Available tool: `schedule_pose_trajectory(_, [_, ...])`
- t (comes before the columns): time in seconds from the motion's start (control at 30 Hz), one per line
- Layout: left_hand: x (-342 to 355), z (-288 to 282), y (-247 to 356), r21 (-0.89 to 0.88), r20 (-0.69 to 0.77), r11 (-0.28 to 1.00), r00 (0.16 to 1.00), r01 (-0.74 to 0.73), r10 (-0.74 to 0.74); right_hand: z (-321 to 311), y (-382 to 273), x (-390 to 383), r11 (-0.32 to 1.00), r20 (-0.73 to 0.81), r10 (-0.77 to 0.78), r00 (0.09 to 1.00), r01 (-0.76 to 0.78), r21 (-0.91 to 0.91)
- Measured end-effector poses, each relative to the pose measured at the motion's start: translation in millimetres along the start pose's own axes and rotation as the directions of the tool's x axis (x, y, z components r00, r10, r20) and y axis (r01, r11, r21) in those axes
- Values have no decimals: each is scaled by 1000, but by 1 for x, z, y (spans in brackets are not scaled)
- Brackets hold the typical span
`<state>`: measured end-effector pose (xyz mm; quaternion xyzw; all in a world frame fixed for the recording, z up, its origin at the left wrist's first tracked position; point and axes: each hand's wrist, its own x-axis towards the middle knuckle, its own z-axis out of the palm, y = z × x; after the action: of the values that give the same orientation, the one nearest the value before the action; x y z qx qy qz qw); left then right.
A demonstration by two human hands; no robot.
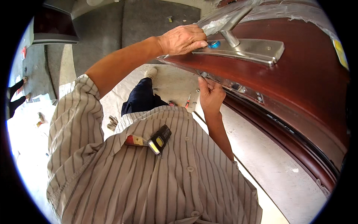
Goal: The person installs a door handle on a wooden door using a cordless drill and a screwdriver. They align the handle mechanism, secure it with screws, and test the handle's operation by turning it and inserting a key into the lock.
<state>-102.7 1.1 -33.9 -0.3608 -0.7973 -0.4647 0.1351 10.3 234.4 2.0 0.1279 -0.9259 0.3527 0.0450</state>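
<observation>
A dark red door (309,71) stands at my right, with a brushed metal handle plate (257,50) on its face. A lever handle (233,26) rises from the plate, and a round blue piece (214,44) sits beside it. My left hand (184,39) is closed over the plate's far end, thumb near the blue piece; its other fingertips are hidden. Lower down, my right hand (212,95) is at the door's narrow edge, next to the metal lock strip (238,88). Its thumb and fingers are pinched together, on what is too small to tell.
Torn clear film (287,11) covers the door's upper part. On the floor lie a red screwdriver (188,101) and gloves (112,123). Dark mats (99,37) cover the floor at the back. A small lamp (159,140) hangs on my striped shirt. Another person's legs (15,95) show far left.
</observation>
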Motion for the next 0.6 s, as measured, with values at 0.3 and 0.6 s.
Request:
schedule_pose_trajectory(0.3, [-14, 11, -27, -27, 44, 982, 981, 189, -188, 47, 3, 11, 836, -82, 280, 957, -201, 511])
schedule_pose_trajectory(0.6, [-19, 6, -32, -511, 340, 555, 747, 656, -571, 69, 11, 5, 849, -166, 329, 930, -214, 484])
